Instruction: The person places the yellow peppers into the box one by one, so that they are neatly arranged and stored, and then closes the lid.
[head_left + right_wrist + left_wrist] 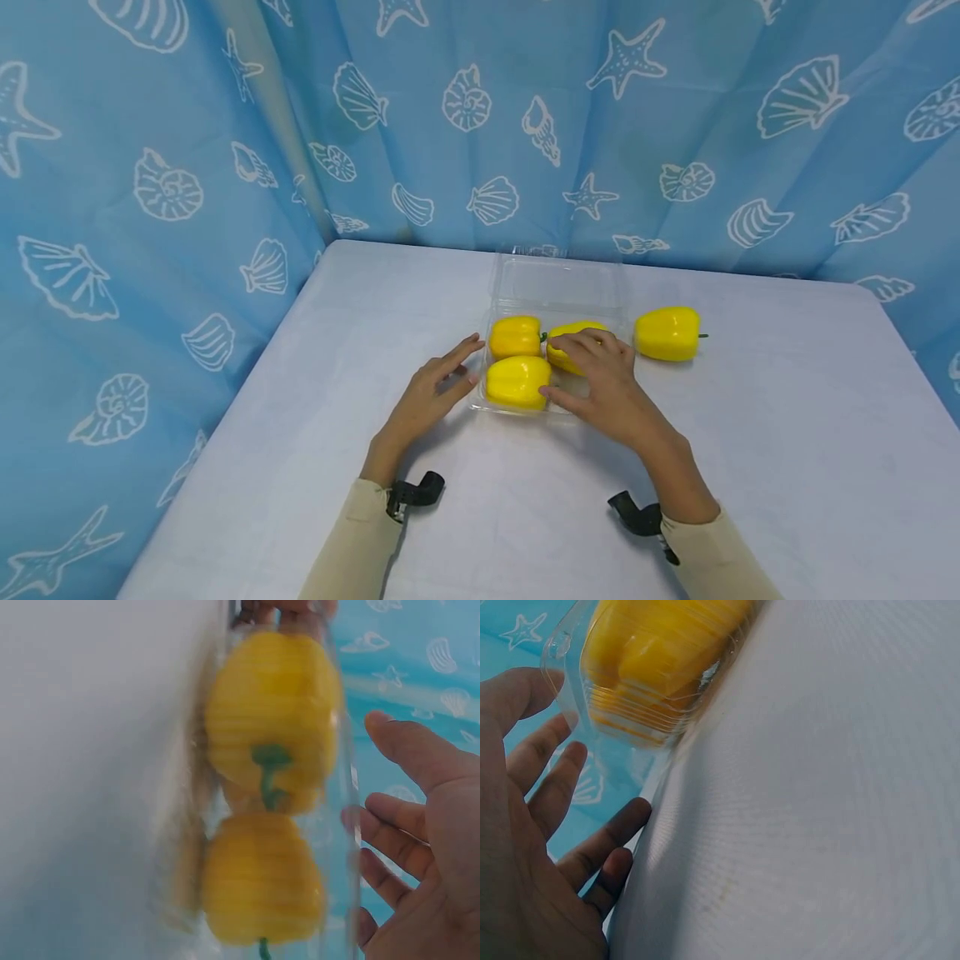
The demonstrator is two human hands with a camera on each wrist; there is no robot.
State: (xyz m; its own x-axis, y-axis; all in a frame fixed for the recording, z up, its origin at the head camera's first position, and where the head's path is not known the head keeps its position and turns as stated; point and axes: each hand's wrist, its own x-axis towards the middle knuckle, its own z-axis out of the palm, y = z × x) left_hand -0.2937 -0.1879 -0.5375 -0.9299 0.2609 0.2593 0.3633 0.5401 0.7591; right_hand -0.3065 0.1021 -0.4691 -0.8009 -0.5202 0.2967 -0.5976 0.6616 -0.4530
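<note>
A clear plastic clamshell box lies with its lid open toward the back. Inside it are three yellow bell peppers: a back-left pepper, a front-left pepper and a right-hand pepper, partly covered by fingers. My left hand is at the box's left side, fingers spread, thumb near the wall. Over the right part of the box, my right hand has loosely bent fingers above the right-hand pepper. The right wrist view shows that palm beside the box wall, gripping nothing; contact there is unclear.
A fourth yellow bell pepper lies on the white tablecloth just right of the box, stem pointing right. A blue curtain with shells and starfish hangs behind the table and along its left side.
</note>
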